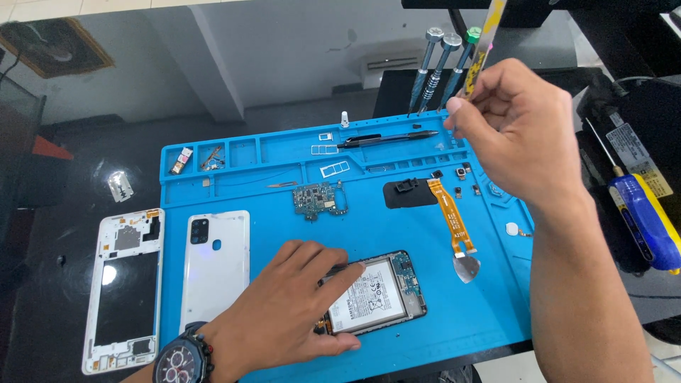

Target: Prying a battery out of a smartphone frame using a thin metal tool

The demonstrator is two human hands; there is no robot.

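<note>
My left hand [294, 301] lies flat on the left end of an opened phone body [379, 292], whose white battery and small boards show. It rests on a blue repair mat [284, 152]. My right hand [521, 128] is raised over the mat's back right corner, fingers pinched on a thin yellow-handled tool [482, 50] that stands among three upright screwdrivers [440, 67]. A wristwatch [181, 362] sits on my left wrist.
On the mat lie a green circuit board [319, 200], an orange flex cable [448, 213], a black pad [410, 193], a metal pick [467, 268], a black pen [386, 140] and small parts. A white back cover [216, 266] and white mid-frame [126, 287] lie left. A blue-and-yellow tool [645, 216] lies right.
</note>
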